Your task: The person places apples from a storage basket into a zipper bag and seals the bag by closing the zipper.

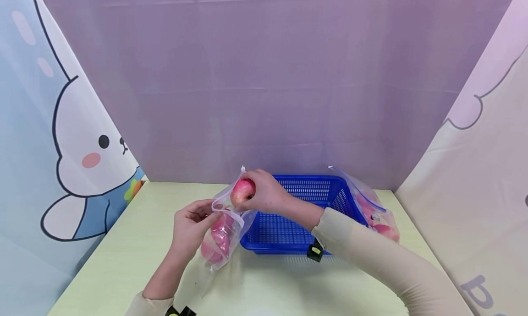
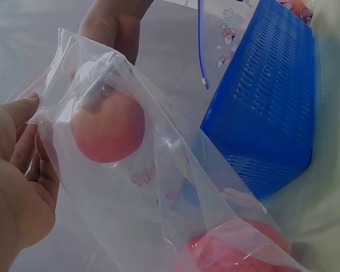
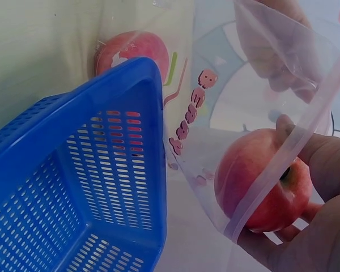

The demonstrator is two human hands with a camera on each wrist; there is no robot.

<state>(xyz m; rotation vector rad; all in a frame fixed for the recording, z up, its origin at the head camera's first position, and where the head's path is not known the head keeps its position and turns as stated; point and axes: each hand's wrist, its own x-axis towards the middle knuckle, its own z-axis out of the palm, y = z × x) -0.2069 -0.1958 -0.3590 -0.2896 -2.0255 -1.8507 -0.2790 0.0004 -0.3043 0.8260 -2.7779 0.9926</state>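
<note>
A clear plastic zip bag (image 1: pixel 246 220) hangs left of the basket, with red apples (image 1: pixel 221 236) in its lower part. My left hand (image 1: pixel 189 229) pinches the bag's edge near its open mouth, thumb toward me. In my right hand (image 1: pixel 267 192) is another red apple (image 1: pixel 242 191), gripped at the bag's mouth. The right wrist view shows this apple (image 3: pixel 243 164) partly behind the pale zip strip (image 3: pixel 289 150), fingers curled round its stem side. Through the film in the left wrist view, the same apple (image 2: pixel 109 127) appears above the fruit lower down.
A blue perforated basket (image 1: pixel 284 248) stands on the pale yellow table (image 1: pixel 111 270), just right of the bag. On its far right side, a second zip bag (image 1: pixel 367 192) with a blue strip holds more apples (image 1: pixel 387 232). A purple cloth (image 1: pixel 264 87) rises behind the table.
</note>
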